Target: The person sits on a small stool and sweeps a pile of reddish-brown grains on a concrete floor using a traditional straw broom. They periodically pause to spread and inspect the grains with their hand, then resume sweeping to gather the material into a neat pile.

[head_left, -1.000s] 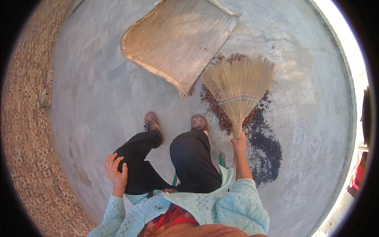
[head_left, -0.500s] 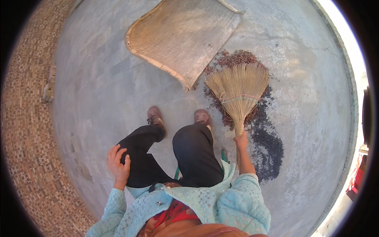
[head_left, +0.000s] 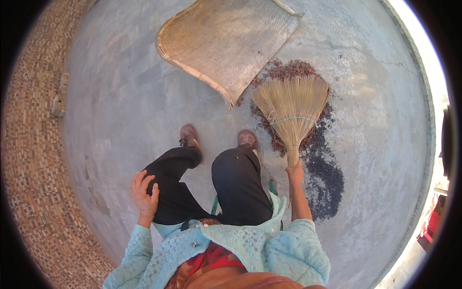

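Grey floor [head_left: 120, 111] carries reddish bits [head_left: 291, 70] and black grains [head_left: 327, 188]. The right hand [head_left: 295, 173] is closed around the broom [head_left: 294, 103], which lies over the bits; the left hand [head_left: 145, 196], fingers half spread, holds nothing. Light, low strokes suit loose bits.

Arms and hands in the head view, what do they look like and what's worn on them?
The left sleeve and right sleeve are pale blue with a lacy pattern; the left ends near the wrist, the right higher, baring more forearm. The left hand and right hand are gloveless. No cables or markings show.
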`<move>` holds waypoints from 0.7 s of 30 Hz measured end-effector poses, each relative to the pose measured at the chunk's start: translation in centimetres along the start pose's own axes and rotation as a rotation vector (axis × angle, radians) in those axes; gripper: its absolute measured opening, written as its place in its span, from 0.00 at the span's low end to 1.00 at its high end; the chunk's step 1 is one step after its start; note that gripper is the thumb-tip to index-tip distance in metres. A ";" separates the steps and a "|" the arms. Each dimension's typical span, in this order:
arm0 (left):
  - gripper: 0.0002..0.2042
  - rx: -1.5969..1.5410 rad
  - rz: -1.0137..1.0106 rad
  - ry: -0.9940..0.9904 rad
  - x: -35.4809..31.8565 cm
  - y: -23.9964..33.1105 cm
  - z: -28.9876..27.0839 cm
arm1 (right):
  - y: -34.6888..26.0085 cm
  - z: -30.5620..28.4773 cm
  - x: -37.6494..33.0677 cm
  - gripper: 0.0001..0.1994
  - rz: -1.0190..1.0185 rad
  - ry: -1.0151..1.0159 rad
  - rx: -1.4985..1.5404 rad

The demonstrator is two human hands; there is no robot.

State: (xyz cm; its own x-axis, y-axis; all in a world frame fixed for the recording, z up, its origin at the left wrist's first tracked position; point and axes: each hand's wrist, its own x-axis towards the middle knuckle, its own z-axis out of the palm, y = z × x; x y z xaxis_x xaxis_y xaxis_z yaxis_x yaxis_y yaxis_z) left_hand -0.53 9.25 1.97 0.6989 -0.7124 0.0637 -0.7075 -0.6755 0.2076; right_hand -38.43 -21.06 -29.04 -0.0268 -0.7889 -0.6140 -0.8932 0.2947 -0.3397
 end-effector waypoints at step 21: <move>0.11 0.012 -0.029 -0.008 0.4 0.4 0.3 | -8.2 -0.9 6.9 0.25 -0.101 0.087 -0.127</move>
State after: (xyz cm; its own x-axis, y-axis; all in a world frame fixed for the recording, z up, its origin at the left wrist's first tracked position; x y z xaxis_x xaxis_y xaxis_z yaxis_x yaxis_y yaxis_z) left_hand -0.56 8.63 1.74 0.7180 -0.6942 0.0504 -0.6885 -0.6978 0.1975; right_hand -31.70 -29.40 -29.90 0.0320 -0.8564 -0.5153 -0.9427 0.1455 -0.3002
